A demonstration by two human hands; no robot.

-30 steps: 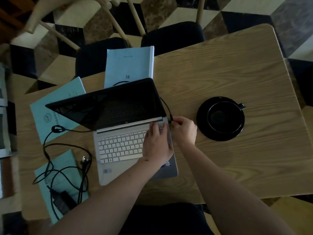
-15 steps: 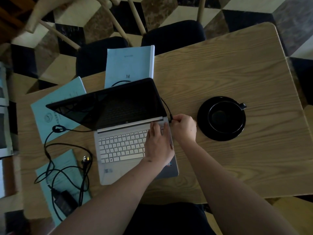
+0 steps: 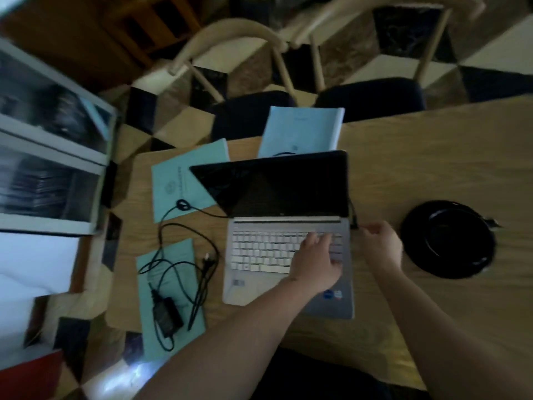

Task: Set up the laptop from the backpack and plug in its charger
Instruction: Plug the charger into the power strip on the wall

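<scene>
A silver laptop [image 3: 259,272] stands lid up with a dark screen on the wooden table [image 3: 432,157]. My left hand [image 3: 315,262] rests flat on the right side of its keyboard. My right hand [image 3: 380,245] pinches the small black charger plug at the laptop's right edge, by the hinge. From there the black cable runs behind the screen and out to the left. The charger brick [image 3: 167,314] and its loose wall plug [image 3: 208,256] lie among coiled cable on the table's left side.
A black cup on a black saucer [image 3: 448,239] sits right of my right hand. Several light blue booklets [image 3: 301,131] lie behind and left of the laptop. Two dark-seated chairs [image 3: 372,93] stand at the far edge. A glass-fronted cabinet [image 3: 49,145] is at left.
The view has swung left and is blurred. My left hand has slid slightly back on the keyboard. My right hand stays at the laptop's right edge with the plug.
</scene>
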